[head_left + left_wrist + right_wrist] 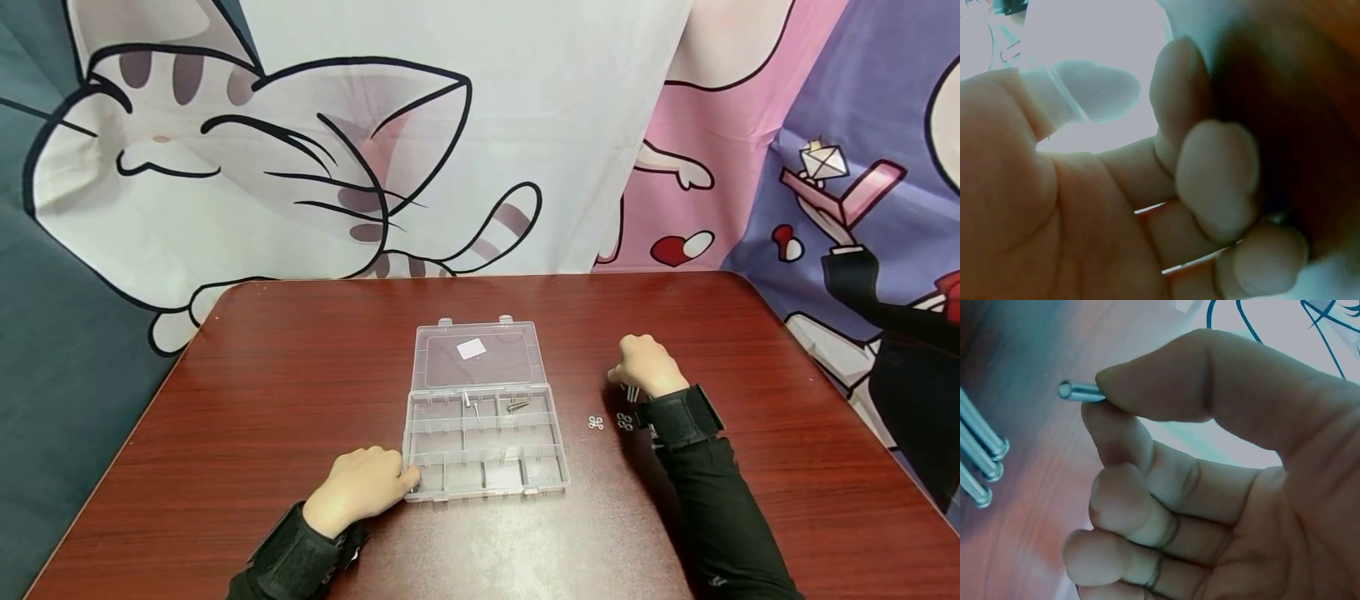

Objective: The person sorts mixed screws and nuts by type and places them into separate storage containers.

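Right of the open clear box [480, 439], a metal pin [1080, 391] is pinched between thumb and forefinger of the right hand [651, 367], one end sticking out, near three loose pins [984, 450]. Box's near-left corner is held by the left hand [363, 483], fingers curled.

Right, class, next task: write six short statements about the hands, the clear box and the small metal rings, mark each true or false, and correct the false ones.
1. The right hand pinches a metal piece. True.
2. The left hand touches the clear box. True.
3. The clear box is closed. False: its lid is folded open.
4. Two clusters of small metal rings lie on the table. True.
5. The small metal rings lie left of the clear box. False: they lie to its right.
6. The lid is bare. False: a white label is on it.
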Demonstrator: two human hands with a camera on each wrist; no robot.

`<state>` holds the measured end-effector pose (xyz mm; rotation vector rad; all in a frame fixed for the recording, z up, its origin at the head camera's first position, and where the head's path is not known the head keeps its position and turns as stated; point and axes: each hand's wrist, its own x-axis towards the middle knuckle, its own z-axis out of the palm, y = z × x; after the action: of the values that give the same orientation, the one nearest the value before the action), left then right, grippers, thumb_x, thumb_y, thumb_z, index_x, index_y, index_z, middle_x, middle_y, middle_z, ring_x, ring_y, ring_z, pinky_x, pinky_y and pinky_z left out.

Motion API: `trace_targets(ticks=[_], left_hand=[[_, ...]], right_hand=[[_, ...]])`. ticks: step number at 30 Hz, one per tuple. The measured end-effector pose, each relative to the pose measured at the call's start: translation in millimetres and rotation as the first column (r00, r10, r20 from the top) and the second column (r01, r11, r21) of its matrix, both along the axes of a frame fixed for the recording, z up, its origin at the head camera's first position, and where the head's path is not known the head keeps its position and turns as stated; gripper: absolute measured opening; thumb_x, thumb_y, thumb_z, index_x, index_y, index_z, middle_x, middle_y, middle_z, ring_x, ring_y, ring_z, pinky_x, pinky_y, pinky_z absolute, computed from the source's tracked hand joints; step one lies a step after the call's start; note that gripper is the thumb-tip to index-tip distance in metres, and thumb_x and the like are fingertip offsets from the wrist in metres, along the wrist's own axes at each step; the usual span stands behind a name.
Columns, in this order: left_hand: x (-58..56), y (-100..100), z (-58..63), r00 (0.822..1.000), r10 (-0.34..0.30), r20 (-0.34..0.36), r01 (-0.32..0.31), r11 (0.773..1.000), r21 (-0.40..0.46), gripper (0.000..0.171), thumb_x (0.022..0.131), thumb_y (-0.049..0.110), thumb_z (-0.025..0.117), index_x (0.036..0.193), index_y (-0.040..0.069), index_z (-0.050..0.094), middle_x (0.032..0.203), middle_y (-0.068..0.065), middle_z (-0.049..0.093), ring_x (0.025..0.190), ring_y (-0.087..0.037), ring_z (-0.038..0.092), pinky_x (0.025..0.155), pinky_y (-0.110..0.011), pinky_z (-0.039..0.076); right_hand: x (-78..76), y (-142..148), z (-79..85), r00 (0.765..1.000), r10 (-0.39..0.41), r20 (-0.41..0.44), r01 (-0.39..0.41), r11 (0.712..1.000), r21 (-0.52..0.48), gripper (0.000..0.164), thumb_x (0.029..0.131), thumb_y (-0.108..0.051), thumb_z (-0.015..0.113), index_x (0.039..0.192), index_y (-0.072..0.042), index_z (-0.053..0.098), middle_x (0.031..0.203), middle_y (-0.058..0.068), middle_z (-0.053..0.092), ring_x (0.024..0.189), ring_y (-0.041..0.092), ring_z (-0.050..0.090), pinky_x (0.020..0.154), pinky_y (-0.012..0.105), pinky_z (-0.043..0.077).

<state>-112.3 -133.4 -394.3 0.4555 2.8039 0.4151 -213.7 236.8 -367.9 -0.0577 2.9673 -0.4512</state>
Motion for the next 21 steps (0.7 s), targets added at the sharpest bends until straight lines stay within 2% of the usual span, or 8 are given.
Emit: trace_targets(ticks=[6, 13, 21], left_hand=[[-0.2, -0.4, -0.7, 1.000, 0.000, 0.001, 0.000, 1.000, -0.001, 0.044, 0.086, 0.029, 0.049, 0.047, 0.015, 0.033, 0.047, 0.005, 0.026, 0.043, -0.011, 0.029, 0.043, -0.029, 0.023], [-0.4, -0.7, -1.0, 1.000, 0.004, 0.006, -0.004, 1.000, -0.007, 0.045, 0.086, 0.030, 0.050, 0.047, 0.015, 0.033, 0.048, 0.005, 0.026, 0.043, -0.012, 0.030, 0.043, -0.030, 0.024], [-0.6, -0.7, -0.6, 1.000, 0.005, 0.003, -0.005, 1.000, -0.005, 0.043, 0.085, 0.029, 0.049, 0.047, 0.015, 0.033, 0.048, 0.005, 0.027, 0.044, -0.011, 0.031, 0.043, -0.030, 0.025]], right_hand=[[-2.2, -5.6, 5.6, 1.000, 0.015, -0.009, -0.015, 1.000, 0.006, 0.017, 0.072, -0.012, 0.066, 0.064, -0.003, 0.054, 0.061, 0.009, 0.051, 0.056, 0.026, 0.050, 0.050, 0.040, 0.040], [-5.9, -21.6, 22.5, 0.997, 0.053, -0.063, -0.052, 0.998, 0.025, 0.016, 0.070, -0.012, 0.066, 0.066, -0.002, 0.054, 0.065, 0.011, 0.053, 0.059, 0.029, 0.052, 0.051, 0.042, 0.041], [-11.3, -44.3, 37.3, 0.994, 0.089, -0.061, -0.087, 0.996, 0.031, 0.016, 0.072, -0.012, 0.069, 0.069, -0.002, 0.056, 0.065, 0.010, 0.053, 0.060, 0.027, 0.051, 0.052, 0.040, 0.041]])
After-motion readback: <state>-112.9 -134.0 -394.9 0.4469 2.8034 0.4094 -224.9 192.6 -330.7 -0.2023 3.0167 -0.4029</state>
